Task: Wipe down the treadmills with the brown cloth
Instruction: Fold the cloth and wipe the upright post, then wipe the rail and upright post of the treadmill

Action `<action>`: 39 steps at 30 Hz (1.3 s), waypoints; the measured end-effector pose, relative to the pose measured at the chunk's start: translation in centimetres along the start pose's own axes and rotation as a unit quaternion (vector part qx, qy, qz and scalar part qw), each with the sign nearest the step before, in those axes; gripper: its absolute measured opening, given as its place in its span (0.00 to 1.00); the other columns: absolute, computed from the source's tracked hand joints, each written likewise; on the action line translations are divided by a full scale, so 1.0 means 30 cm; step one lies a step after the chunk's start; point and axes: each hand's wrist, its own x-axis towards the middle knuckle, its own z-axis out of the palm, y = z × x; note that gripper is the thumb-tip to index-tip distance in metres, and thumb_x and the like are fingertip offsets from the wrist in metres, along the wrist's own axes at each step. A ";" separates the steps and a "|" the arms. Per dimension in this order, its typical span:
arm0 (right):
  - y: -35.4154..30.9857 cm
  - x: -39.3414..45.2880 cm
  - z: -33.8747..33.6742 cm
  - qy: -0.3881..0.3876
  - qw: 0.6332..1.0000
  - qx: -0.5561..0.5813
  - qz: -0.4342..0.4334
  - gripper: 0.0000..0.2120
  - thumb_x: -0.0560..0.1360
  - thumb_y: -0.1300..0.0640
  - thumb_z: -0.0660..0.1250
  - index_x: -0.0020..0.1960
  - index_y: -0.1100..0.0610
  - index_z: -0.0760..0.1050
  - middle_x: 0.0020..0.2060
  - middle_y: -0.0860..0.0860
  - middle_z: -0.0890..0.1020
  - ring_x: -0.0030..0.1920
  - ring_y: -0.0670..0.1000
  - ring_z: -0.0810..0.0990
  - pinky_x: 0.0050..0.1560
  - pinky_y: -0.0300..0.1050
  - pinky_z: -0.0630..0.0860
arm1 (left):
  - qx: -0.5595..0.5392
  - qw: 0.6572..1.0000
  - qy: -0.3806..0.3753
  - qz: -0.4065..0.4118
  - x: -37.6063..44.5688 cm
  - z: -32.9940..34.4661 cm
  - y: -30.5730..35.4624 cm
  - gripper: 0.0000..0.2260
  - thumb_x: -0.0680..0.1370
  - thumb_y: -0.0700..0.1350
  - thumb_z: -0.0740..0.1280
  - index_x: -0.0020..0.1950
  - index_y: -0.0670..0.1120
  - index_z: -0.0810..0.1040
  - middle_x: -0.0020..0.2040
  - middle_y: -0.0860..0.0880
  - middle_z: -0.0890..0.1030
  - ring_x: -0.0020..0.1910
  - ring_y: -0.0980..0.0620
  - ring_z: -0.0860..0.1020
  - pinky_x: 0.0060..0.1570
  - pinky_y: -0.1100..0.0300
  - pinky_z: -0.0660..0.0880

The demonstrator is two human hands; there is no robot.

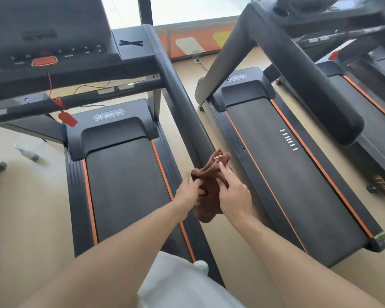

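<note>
While bunched, brown cloth [209, 178] between hands.

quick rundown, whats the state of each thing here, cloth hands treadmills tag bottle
brown cloth: bunched, held in both hands
left hand: grips cloth
right hand: pinches cloth
left treadmill: belt bare, not being wiped
right treadmill: belt bare
red tag: hanging from cord
bottle: lying on floor
</note>
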 end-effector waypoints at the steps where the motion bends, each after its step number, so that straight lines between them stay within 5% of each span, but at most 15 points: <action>1: -0.004 0.002 0.007 0.003 1.000 -0.013 -0.006 0.22 0.84 0.53 0.61 0.77 0.39 0.67 0.75 0.43 0.72 0.68 0.55 0.78 0.62 0.54 0.78 | 0.011 1.000 -0.017 -0.003 0.010 -0.008 0.011 0.17 0.84 0.55 0.60 0.72 0.58 0.68 0.50 0.42 0.85 0.51 0.45 0.84 0.56 0.48 0.82; 6: -0.052 0.110 0.051 -0.020 0.997 -0.075 -0.010 0.24 0.86 0.49 0.54 0.81 0.43 0.59 0.79 0.44 0.66 0.70 0.55 0.74 0.64 0.55 0.75 | -0.019 1.000 -0.015 0.003 0.097 -0.058 0.005 0.10 0.83 0.47 0.65 0.61 0.45 0.78 0.42 0.45 0.83 0.46 0.43 0.85 0.53 0.44 0.83; 10: -0.141 0.269 0.107 -0.031 0.993 -0.112 0.010 0.27 0.86 0.42 0.47 0.83 0.44 0.48 0.78 0.46 0.66 0.71 0.56 0.73 0.64 0.58 0.73 | -0.052 0.981 0.147 0.112 0.167 -0.122 0.091 0.09 0.80 0.52 0.70 0.45 0.49 0.78 0.40 0.48 0.82 0.43 0.46 0.84 0.47 0.48 0.83; 15: -0.284 0.515 0.198 -0.012 0.989 -0.147 0.016 0.27 0.86 0.44 0.48 0.83 0.47 0.50 0.77 0.48 0.68 0.70 0.58 0.73 0.59 0.58 0.73 | -0.049 0.960 0.201 0.187 0.300 -0.290 0.335 0.12 0.76 0.53 0.75 0.39 0.51 0.76 0.31 0.50 0.80 0.36 0.49 0.84 0.38 0.55 0.79; 22: -0.511 0.884 0.346 0.027 0.982 -0.186 0.000 0.26 0.86 0.46 0.50 0.83 0.48 0.53 0.75 0.49 0.70 0.68 0.58 0.75 0.57 0.57 0.73 | -0.113 0.959 0.133 0.224 0.485 -0.535 0.628 0.08 0.76 0.46 0.76 0.47 0.45 0.79 0.34 0.48 0.86 0.36 0.50 0.86 0.44 0.46 0.84; 32: -0.673 1.158 0.484 0.078 0.984 -0.162 -0.011 0.22 0.86 0.48 0.54 0.80 0.43 0.63 0.78 0.45 0.67 0.73 0.55 0.70 0.69 0.56 0.69 | -0.104 0.951 0.118 0.266 0.647 -0.748 0.866 0.02 0.81 0.42 0.70 0.52 0.47 0.78 0.43 0.49 0.87 0.45 0.57 0.86 0.50 0.52 0.84; 39: -0.748 1.312 0.551 0.065 0.981 -0.182 -0.001 0.24 0.86 0.44 0.50 0.81 0.45 0.59 0.81 0.45 0.61 0.77 0.55 0.65 0.73 0.57 0.66 | -0.055 0.942 0.158 0.292 0.770 -0.813 0.976 0.03 0.81 0.44 0.67 0.53 0.51 0.75 0.45 0.55 0.87 0.49 0.59 0.84 0.58 0.53 0.80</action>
